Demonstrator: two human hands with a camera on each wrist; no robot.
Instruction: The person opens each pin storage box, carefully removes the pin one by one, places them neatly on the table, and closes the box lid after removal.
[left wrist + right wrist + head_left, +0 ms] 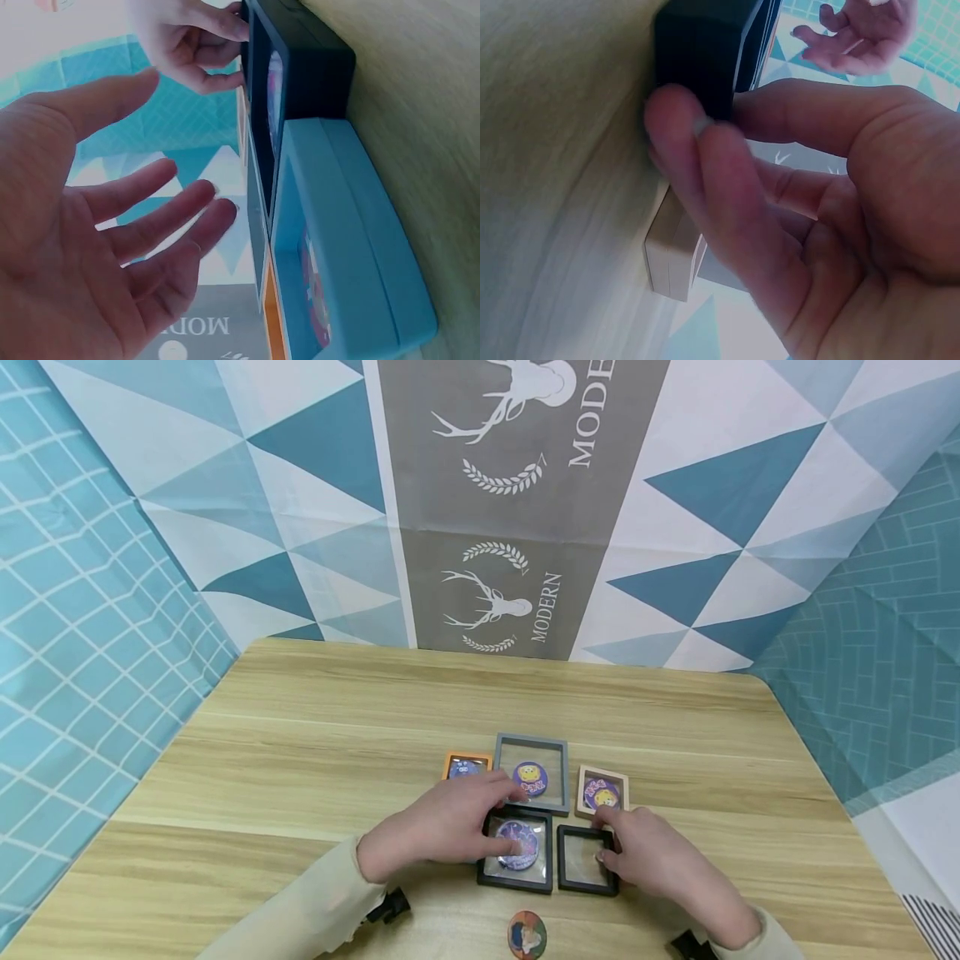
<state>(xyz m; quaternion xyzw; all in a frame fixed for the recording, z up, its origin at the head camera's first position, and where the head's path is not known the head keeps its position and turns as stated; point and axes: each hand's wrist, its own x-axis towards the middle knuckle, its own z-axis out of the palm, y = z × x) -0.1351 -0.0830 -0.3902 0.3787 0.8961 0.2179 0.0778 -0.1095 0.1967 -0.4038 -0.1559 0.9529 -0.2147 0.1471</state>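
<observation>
My left hand (468, 818) hovers over the display frames with its fingers loosely spread and nothing in them. Beneath it lies a larger black frame (515, 887) with a purple round badge (519, 845) inside. A light blue frame (352, 240) shows in the left wrist view; in the head view the left hand mostly hides it. At the right, a smaller black frame (588, 888) has no badge showing in its window. My right hand (660, 856) pinches this frame by its right side, thumb over the rim and fingers along the outer edge (705, 60).
Behind stand a grey frame (562, 777) with a yellow-and-blue badge (530, 778), an orange frame (468, 756) partly covered by the left hand, and a beige frame (626, 789) with a badge. A loose round badge (527, 935) lies on the wooden table (337, 693) near the front.
</observation>
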